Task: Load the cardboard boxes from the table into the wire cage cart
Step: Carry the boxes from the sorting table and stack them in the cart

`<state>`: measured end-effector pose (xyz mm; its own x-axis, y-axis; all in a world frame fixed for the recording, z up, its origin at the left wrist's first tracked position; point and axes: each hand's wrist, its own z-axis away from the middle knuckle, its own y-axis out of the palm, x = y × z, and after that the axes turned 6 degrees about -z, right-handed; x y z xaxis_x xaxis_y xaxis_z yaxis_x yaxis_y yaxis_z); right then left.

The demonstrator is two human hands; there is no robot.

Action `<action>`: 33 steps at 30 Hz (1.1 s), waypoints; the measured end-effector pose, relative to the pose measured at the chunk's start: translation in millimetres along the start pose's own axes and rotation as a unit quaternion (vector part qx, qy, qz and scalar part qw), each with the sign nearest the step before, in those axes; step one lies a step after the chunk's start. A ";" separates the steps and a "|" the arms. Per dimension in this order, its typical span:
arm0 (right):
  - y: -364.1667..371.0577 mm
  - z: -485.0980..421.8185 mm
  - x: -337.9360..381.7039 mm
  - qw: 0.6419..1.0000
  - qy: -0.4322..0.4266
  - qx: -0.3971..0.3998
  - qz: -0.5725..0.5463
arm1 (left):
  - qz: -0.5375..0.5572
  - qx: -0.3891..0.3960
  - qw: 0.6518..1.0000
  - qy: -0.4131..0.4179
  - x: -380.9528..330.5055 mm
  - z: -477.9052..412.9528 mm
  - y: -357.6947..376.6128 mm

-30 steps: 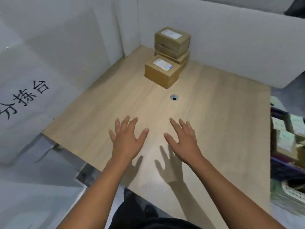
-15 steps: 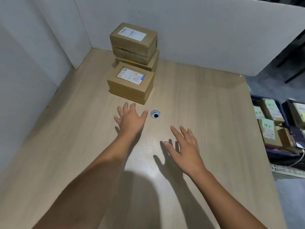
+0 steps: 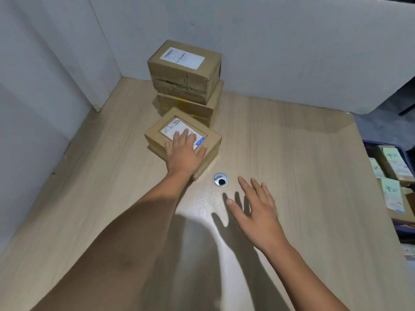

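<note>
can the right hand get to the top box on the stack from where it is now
Probably yes. The right hand hovers open over bare table, and nothing lies between it and the top box. The left hand rests on the nearer front box, off to the side of that path.

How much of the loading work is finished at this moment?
Labelled boxes already lie in the cart at right. The left hand rests spread on the nearest box, not lifted yet; the right hand is open. Two stacked boxes remain behind.
</note>
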<state>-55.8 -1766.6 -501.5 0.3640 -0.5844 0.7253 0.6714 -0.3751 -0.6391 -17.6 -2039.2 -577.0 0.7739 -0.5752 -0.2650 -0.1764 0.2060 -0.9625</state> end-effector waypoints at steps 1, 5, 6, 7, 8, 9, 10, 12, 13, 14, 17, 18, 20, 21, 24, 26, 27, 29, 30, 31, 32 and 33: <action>0.2 5.4 -3.7 1.000 0.003 0.010 -0.003 | 0.007 0.000 1.000 0.005 4.4 17.2 1.3; -2.0 36.1 -20.1 0.998 0.012 0.051 -0.038 | 0.019 0.006 1.000 -0.015 13.4 111.6 -5.4; -1.7 45.5 -25.2 0.997 0.013 0.062 -0.045 | 0.019 0.018 0.999 -0.024 12.9 141.3 -6.6; -1.1 56.2 -30.5 0.996 0.012 0.075 -0.050 | 0.024 0.034 0.999 -0.031 10.6 172.0 -7.0; -0.2 67.4 -36.4 0.994 0.008 0.091 -0.053 | 0.036 0.047 0.998 -0.037 7.8 203.4 -6.6; 1.0 79.5 -42.6 0.993 0.002 0.108 -0.054 | 0.054 0.055 0.996 -0.041 4.1 235.5 -6.4; 2.2 92.2 -49.4 0.991 -0.005 0.124 -0.056 | 0.073 0.057 0.995 -0.040 -0.2 268.5 -5.7; 2.3 120.0 -64.7 0.985 -0.015 0.158 -0.065 | 0.097 0.055 0.993 -0.029 -11.4 336.5 -0.6; 3.5 131.1 -72.4 0.982 -0.022 0.176 -0.070 | 0.106 0.054 0.993 -0.024 -16.4 366.3 4.3; 3.1 148.3 -83.5 0.977 -0.031 0.201 -0.065 | 0.115 0.052 0.992 -0.027 -25.3 402.9 10.7; 3.4 196.6 -119.7 0.958 -0.061 0.278 -0.031 | 0.224 0.024 0.971 -0.076 -53.7 490.1 30.2; 1.4 212.4 -131.8 0.951 -0.067 0.300 -0.025 | 0.270 0.007 0.955 -0.120 -63.9 512.6 33.5; -3.8 236.6 -152.0 0.942 -0.078 0.325 -0.016 | 0.334 -0.016 0.917 -0.217 -77.7 546.1 40.1; -7.5 244.3 -157.7 0.940 -0.082 0.330 -0.013 | 0.364 -0.007 0.896 -0.254 -82.1 558.1 41.8; -16.8 258.8 -164.8 0.932 -0.095 0.349 -0.004 | 0.473 0.043 0.837 -0.271 -89.5 585.9 45.5; -15.8 269.1 -165.0 0.920 -0.116 0.375 0.009 | 0.474 0.046 0.839 -0.262 -86.8 603.1 48.7; -13.3 275.0 -164.7 0.913 -0.126 0.388 0.011 | 0.470 0.043 0.842 -0.263 -84.6 610.9 49.3; -6.9 288.9 -162.3 0.904 -0.141 0.404 0.008 | 0.470 0.027 0.840 -0.269 -82.1 627.7 46.2; -3.1 296.3 -161.0 0.901 -0.148 0.409 0.006 | 0.476 0.016 0.836 -0.271 -82.0 637.6 43.8; 1.7 303.7 -159.9 0.897 -0.157 0.413 0.007 | 0.487 0.005 0.829 -0.276 -81.7 649.0 41.6; 6.8 311.7 -159.1 0.893 -0.168 0.417 0.009 | 0.500 -0.005 0.818 -0.284 -81.5 662.1 40.7; 11.8 321.4 -158.5 0.889 -0.181 0.421 0.011 | 0.511 -0.018 0.808 -0.294 -82.1 677.7 40.0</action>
<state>101.9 -1447.2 -541.7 0.4640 -0.2572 0.8477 0.8515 0.3934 -0.3467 324.0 -1447.2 -554.5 0.3666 0.3575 -0.8589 -0.9149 0.3063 -0.2630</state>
